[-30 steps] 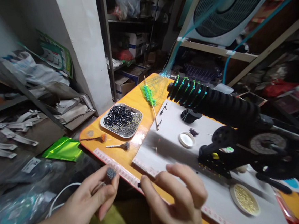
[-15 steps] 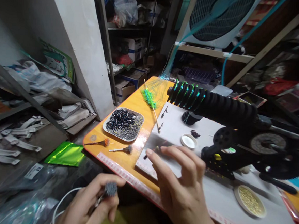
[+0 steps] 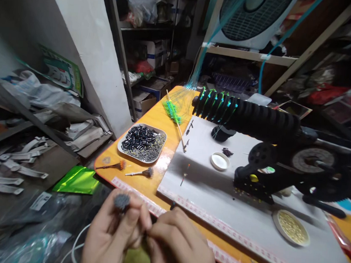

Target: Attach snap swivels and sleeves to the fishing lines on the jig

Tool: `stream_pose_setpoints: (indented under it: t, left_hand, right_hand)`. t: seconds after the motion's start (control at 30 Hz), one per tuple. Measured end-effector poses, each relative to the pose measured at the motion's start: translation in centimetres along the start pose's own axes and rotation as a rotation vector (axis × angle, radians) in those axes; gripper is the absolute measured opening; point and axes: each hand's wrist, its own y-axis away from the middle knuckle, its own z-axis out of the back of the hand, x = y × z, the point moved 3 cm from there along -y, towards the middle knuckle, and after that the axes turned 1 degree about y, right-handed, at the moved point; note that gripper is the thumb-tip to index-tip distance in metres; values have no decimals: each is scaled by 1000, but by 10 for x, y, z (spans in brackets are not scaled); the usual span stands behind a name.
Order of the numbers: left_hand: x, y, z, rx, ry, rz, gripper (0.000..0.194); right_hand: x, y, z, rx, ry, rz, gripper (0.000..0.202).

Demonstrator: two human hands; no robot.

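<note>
In front of me, my left hand (image 3: 112,233) is closed around a grey-tufted bundle (image 3: 121,202), its fuzzy round top sticking up between thumb and forefinger. My right hand (image 3: 179,242) is closed too, fingertips pinched right beside those of my left. A tiny dark tip (image 3: 172,205) shows above its knuckles; whatever sits between the fingers is too small or hidden to name. Beyond, a slim dark stick with an orange tip (image 3: 185,175) lies on the white board (image 3: 201,197). Two small brushes, one orange-tipped (image 3: 120,165) and one grey-tipped (image 3: 147,172), rest on the orange table.
A square tray (image 3: 158,159) holds black tubes and small grey pieces. A black geared machine (image 3: 254,129) with a ridged roller wound in green cord stands right. Near it are a white dish (image 3: 220,162) and a bowl of golden bits (image 3: 291,227). A green-bristled stick (image 3: 173,112) lies behind.
My right hand has come down and left from over the board, closing from spread fingers to a pinch beside my left. My left hand has risen slightly, still holding the grey-tufted bundle.
</note>
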Motion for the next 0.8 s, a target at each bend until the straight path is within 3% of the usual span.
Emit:
stream_pose_setpoints:
  t: [0.1, 0.17, 0.3, 0.43, 0.67, 0.8]
  left_hand:
    - [11, -8, -6, 122, 123, 191, 24]
    - [19, -11, -9, 180, 192, 249, 25]
    - [33, -11, -13, 266, 236, 250, 24]
    - [35, -11, -9, 327, 39, 185, 24]
    - [26, -13, 3, 366, -491, 72, 28]
    - [27, -8, -2, 238, -324, 93, 26]
  right_hand:
    - [-8, -2, 4, -70, -66, -166, 15]
    - [-13, -7, 9, -94, -136, -303, 14]
    - [-18, -14, 12, -160, -322, -425, 11]
    - [-22, -11, 4, -117, -562, -544, 13]
    - [-17, -13, 12, -45, -341, -466, 12]
    - [-16, -6, 11, -76, -292, -413, 16]
